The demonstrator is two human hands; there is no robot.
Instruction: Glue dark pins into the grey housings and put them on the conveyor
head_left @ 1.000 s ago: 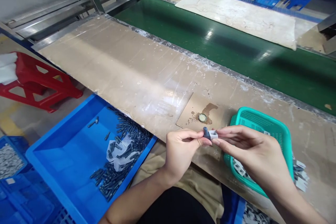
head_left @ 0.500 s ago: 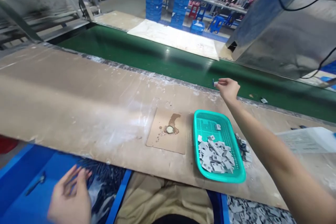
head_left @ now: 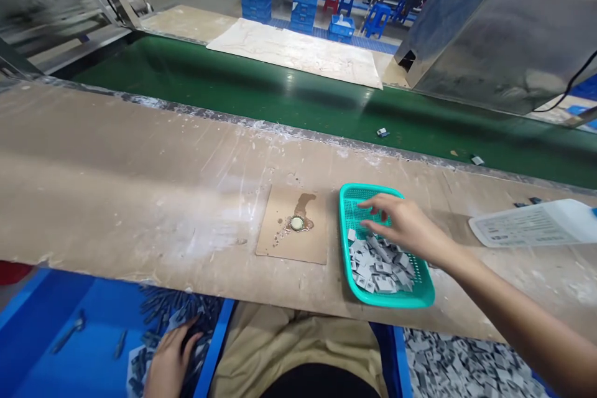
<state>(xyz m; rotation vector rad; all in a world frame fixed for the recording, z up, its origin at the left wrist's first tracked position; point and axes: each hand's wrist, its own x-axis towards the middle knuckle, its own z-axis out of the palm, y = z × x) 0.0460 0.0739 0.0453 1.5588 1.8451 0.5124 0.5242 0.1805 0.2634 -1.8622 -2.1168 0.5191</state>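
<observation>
My right hand (head_left: 405, 224) hovers over the teal basket (head_left: 345, 249), fingers apart and holding nothing. Small grey plastic pieces (head_left: 380, 264) are heaped in the basket's near part. Down at the lower left, my left hand (head_left: 168, 357) reaches among dark, slim plastic parts (head_left: 161, 308) in a blue bin (head_left: 88, 336). Its thumb and fingers are spread, with the fingertips at the parts. A small grey-and-dark piece (head_left: 382, 132) lies on the green conveyor belt (head_left: 261, 90). Left of the basket, a round cap-like dish (head_left: 296, 223) sits on a wet-stained cardboard square (head_left: 310, 249).
A white bottle (head_left: 532, 224) lies on its side at the right of the cardboard-covered bench (head_left: 140, 168). More grey pieces (head_left: 461, 367) fill a bin at the lower right. Another piece (head_left: 477, 160) is on the belt. A metal housing (head_left: 494, 37) stands over its far side.
My right hand let go of the small piece on the belt and came back over the basket. My left hand moved right and down into the dark parts.
</observation>
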